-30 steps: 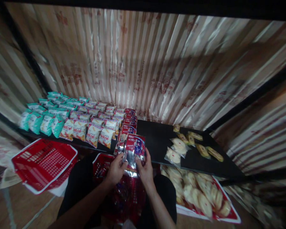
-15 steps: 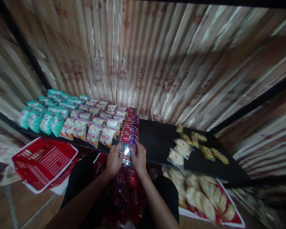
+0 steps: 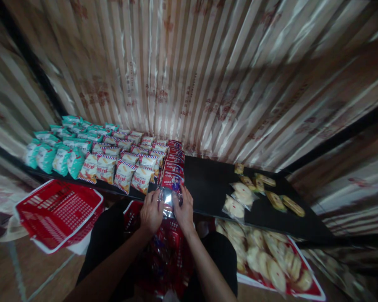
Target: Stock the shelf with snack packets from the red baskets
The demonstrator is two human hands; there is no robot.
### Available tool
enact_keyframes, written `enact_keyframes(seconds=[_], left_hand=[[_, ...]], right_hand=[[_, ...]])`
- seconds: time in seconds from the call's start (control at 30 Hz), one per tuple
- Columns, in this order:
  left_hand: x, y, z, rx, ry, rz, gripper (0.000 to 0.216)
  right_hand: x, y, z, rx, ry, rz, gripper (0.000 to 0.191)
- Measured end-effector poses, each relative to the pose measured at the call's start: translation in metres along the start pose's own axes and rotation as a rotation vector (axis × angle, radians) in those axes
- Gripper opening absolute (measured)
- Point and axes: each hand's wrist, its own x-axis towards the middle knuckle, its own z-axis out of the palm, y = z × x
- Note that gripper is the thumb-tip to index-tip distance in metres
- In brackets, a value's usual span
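Observation:
My left hand (image 3: 151,211) and my right hand (image 3: 184,209) grip the two sides of a shiny silver snack packet (image 3: 168,199) at the shelf's front edge. Their fingers are curled round it, with the thumbs toward its middle. Directly behind it runs a row of red snack packets (image 3: 173,167), standing one behind another. Left of that row are white snack bags (image 3: 124,174) with striped tops. Below my hands, between my knees, a red basket (image 3: 176,235) holds shiny purple and red packets (image 3: 159,251), dim and partly hidden by my arms.
Teal snack bags (image 3: 61,159) fill the left end of the black shelf (image 3: 204,180). Flat round breads in clear wrappers (image 3: 243,195) and yellow packs (image 3: 275,201) lie at right. A red basket (image 3: 59,214) stands at lower left; another basket (image 3: 313,279) of wrapped bread is under the shelf.
Both hands stay on the silver packet, with hardly any movement. The whole view has shifted very slightly.

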Motion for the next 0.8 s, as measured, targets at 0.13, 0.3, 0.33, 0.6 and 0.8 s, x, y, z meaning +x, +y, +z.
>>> enact_keyframes(seconds=[0.13, 0.3, 0.33, 0.6, 0.8], left_hand=[[-0.004, -0.002, 0.0, -0.047, 0.016, -0.008, 0.04], [-0.022, -0.008, -0.003, -0.148, 0.099, -0.024, 0.037], [-0.029, -0.012, -0.003, -0.163, 0.105, -0.051, 0.036], [-0.09, -0.059, 0.016, -0.178, -0.098, -0.221, 0.03], [-0.107, -0.081, 0.041, -0.054, -0.405, -0.308, 0.046]], right_hand=[[-0.004, -0.002, -0.002, 0.045, 0.012, 0.034, 0.053], [-0.018, -0.008, -0.012, 0.149, 0.081, 0.14, 0.056], [-0.024, -0.01, -0.015, 0.178, 0.102, 0.183, 0.056], [-0.099, 0.006, -0.022, 0.245, 0.191, 0.375, 0.046], [-0.134, 0.041, 0.019, 0.116, -0.005, 0.412, 0.038]])
